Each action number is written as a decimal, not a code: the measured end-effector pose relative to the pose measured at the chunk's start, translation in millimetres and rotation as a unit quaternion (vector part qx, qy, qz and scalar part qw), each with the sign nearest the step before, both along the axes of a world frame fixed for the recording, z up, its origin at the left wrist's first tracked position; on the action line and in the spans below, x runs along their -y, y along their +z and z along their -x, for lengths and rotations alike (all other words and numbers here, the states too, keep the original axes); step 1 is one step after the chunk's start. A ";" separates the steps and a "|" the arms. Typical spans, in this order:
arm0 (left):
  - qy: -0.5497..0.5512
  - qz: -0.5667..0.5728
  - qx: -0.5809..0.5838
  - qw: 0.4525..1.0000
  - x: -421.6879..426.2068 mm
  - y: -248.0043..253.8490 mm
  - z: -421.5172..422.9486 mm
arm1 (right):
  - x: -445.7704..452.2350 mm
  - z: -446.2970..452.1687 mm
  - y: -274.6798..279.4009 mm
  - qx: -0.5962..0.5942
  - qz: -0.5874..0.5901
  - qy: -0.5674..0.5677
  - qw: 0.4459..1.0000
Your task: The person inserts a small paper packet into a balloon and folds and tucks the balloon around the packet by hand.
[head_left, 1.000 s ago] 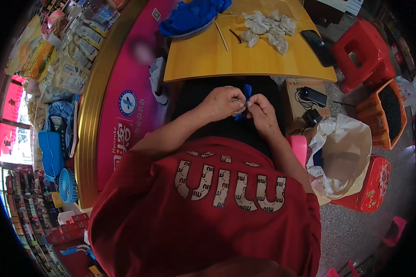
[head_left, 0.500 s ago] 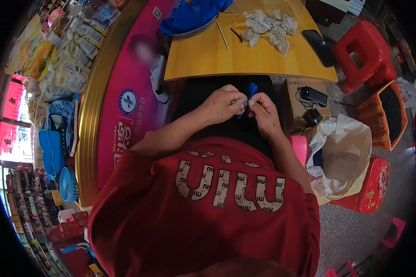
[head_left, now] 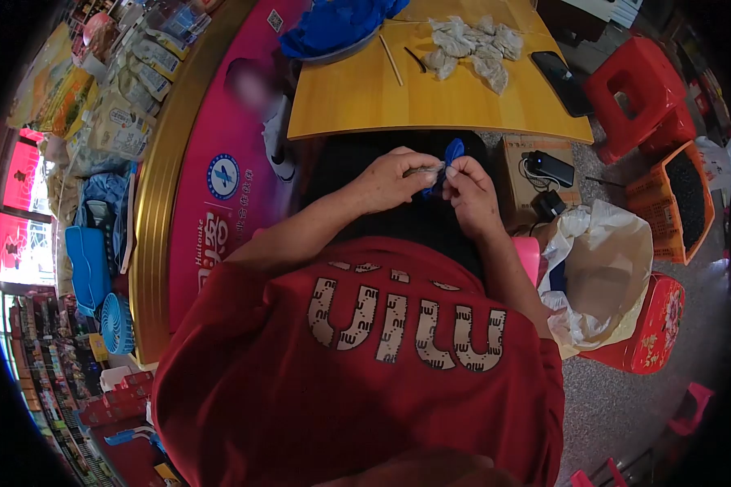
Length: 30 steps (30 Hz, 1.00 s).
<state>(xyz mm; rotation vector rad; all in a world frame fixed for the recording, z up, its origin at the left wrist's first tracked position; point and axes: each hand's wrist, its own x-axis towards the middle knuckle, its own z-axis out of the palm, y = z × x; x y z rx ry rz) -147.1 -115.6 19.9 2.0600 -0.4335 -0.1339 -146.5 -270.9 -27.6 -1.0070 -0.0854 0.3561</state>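
Observation:
Above my lap, at the table's near edge, both hands are close together. My left hand (head_left: pixel 394 180) is closed, and a thin greyish, see-through thing, perhaps plastic film, shows at its fingertips. With thumb and fingers pinched, my right hand (head_left: pixel 471 193) grips a blue, thin, sheet-like piece (head_left: pixel 455 150). Part of the blue piece sticks up over the fingers and part hangs behind them. The fingertips of the two hands nearly meet; whether they touch I cannot tell.
On the wooden table (head_left: pixel 341 109) are a basin of blue pieces (head_left: pixel 341 28), a thin stick (head_left: pixel 391 61), a short dark strip (head_left: pixel 415 60), several small clear bags (head_left: pixel 491 65) and a phone (head_left: pixel 562 81). A lined bin (head_left: pixel 601 260) and red stools (head_left: pixel 638 85) stand at right.
My hands have shifted slightly to the right, and the left fingers have straightened toward the right hand. More of the blue piece shows above the right fingertips.

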 end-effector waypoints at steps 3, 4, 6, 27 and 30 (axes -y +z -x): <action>0.043 -0.022 -0.157 0.986 3.4 7.7 4.6 | -1.3 2.5 -1.2 0.052 0.067 0.021 0.996; 0.012 -0.119 -0.001 0.993 1.1 -0.8 3.4 | -2.3 4.9 -0.2 0.082 0.110 0.033 0.990; -0.014 -0.211 0.157 0.965 0.8 -4.8 2.8 | -5.4 7.1 -1.3 0.113 0.147 0.021 0.982; 0.099 -0.198 0.091 0.971 10.7 4.2 -0.2 | -5.8 7.0 5.1 0.059 0.108 0.040 0.992; 0.100 -0.205 0.134 0.964 13.0 6.3 -0.7 | -5.1 5.1 3.3 0.055 0.099 0.030 0.993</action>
